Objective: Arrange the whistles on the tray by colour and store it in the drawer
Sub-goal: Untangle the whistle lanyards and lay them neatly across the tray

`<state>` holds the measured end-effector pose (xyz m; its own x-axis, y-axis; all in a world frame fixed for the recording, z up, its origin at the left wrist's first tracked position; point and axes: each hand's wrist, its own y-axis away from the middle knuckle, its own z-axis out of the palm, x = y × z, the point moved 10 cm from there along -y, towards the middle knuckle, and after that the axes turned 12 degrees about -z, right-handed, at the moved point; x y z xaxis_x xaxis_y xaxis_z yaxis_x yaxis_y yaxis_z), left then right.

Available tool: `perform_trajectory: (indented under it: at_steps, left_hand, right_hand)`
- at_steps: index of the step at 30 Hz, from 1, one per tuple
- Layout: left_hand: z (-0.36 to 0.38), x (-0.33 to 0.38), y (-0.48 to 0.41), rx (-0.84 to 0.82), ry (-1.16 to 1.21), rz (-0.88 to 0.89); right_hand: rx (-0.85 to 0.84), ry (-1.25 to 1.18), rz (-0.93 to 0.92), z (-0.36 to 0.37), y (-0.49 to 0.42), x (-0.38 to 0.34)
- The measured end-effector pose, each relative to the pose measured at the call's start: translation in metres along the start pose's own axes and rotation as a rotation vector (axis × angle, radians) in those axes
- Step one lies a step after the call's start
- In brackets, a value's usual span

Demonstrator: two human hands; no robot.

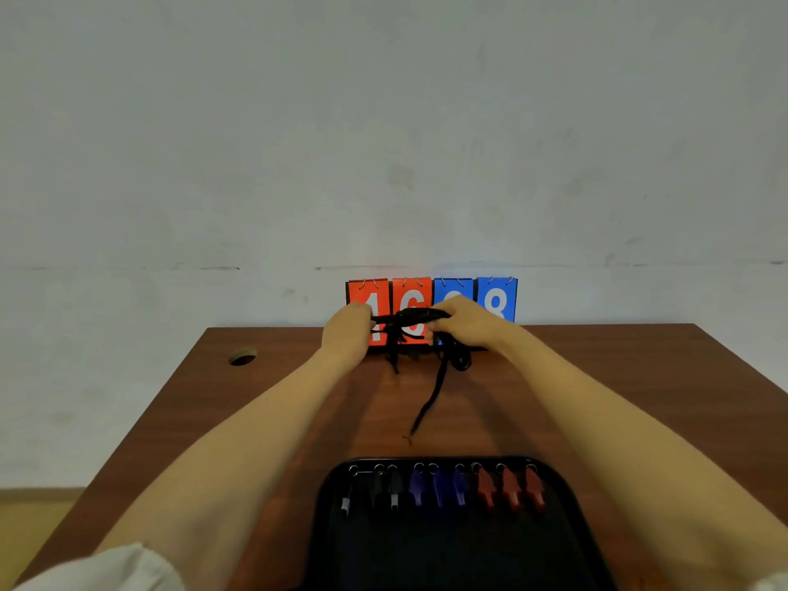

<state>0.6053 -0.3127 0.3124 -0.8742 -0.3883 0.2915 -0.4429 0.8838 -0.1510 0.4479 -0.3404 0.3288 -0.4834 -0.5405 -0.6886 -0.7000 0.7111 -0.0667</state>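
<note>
On the brown wooden counter (pixel 256 420), our left hand (pixel 347 330) and right hand (pixel 464 324) each close their fingers on a tangled bundle of black cords (pixel 409 319) before the red-and-blue flip scoreboard (pixel 496 298). Nearer us, the black plastic tray (pixel 447 548) holds black whistles (pixel 394 488), blue whistles (pixel 439 488) and red whistles (pixel 509 490) in a row.

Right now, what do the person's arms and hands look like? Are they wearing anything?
Both arms are bare from the elbows down. The left hand and right hand have no gloves, and no rings or watch can be seen. A white sleeve bunches near the left elbow, with a sliver of white by the right.
</note>
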Motion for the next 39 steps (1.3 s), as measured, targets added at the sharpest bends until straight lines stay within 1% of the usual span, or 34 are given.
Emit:
perform_trajectory:
  at_steps: [2, 4, 6, 8, 10, 12, 14, 15, 16, 19, 21, 22, 24, 26, 28, 30, 32, 35, 39]
  left_hand:
    - [-0.001, -0.011, 0.001, 0.011, -0.094, -0.031]
    - [-0.002, -0.026, -0.001, 0.023, -0.132, -0.079]
    - [-0.004, -0.041, -0.004, 0.02, -0.104, -0.131]
    - [-0.007, -0.043, -0.005, 0.031, -0.049, -0.14]
    - [-0.011, -0.035, -0.005, 0.038, -0.035, -0.109]
    - [-0.016, -0.028, -0.004, 0.043, -0.074, -0.069]
    - [-0.02, -0.025, -0.006, 0.054, -0.101, -0.042]
    - [-0.022, -0.025, -0.008, 0.06, -0.107, -0.031]
    - [-0.025, -0.026, -0.008, 0.069, -0.107, -0.022]
    - [-0.029, -0.025, -0.007, 0.108, -0.104, 0.003]
    - [-0.031, -0.025, -0.005, 0.132, -0.088, 0.004]
    - [-0.033, -0.025, -0.004, 0.142, -0.077, -0.004]
    - [-0.036, -0.028, -0.004, 0.147, -0.048, -0.025]
    - [-0.035, -0.032, -0.002, 0.115, -0.016, -0.04]
    - [-0.033, -0.036, 0.003, 0.079, -0.034, -0.032]
    - [-0.032, -0.04, 0.011, 0.064, -0.064, -0.025]
    - [-0.033, -0.042, 0.021, 0.036, -0.033, -0.011]
    - [-0.039, -0.044, 0.041, -0.044, 0.151, -0.006]
    - [-0.052, -0.053, 0.075, -0.055, 0.324, -0.038]
  right_hand:
    - [-0.023, -0.02, -0.005, -0.01, 0.001, 0.006]
    - [0.023, 0.001, 0.012, -0.024, 0.002, 0.019]
    - [0.084, 0.108, 0.04, -0.036, 0.004, 0.032]
    - [0.09, 0.199, 0.072, -0.036, 0.003, 0.046]
    - [0.026, 0.279, 0.11, -0.026, 0.005, 0.056]
    - [-0.062, 0.335, 0.144, -0.014, 0.009, 0.066]
    - [-0.116, 0.324, 0.174, -0.007, 0.017, 0.076]
    - [-0.114, 0.325, 0.173, -0.008, 0.02, 0.079]
    - [-0.087, 0.344, 0.165, -0.013, 0.02, 0.08]
    - [0.063, 0.434, 0.143, -0.039, 0.021, 0.075]
    - [0.107, 0.458, 0.137, -0.048, 0.021, 0.07]
    - [0.139, 0.442, 0.126, -0.053, 0.022, 0.068]
    - [0.254, 0.363, 0.1, -0.066, 0.025, 0.062]
    - [0.393, 0.315, 0.096, -0.082, 0.031, 0.057]
    - [0.488, 0.275, 0.091, -0.095, 0.04, 0.053]
    - [0.51, 0.17, 0.064, -0.099, 0.05, 0.049]
    - [0.506, 0.061, 0.032, -0.1, 0.062, 0.044]
    - [0.537, -0.058, 0.001, -0.104, 0.084, 0.039]
    - [0.571, -0.271, 0.024, -0.096, 0.118, 0.04]
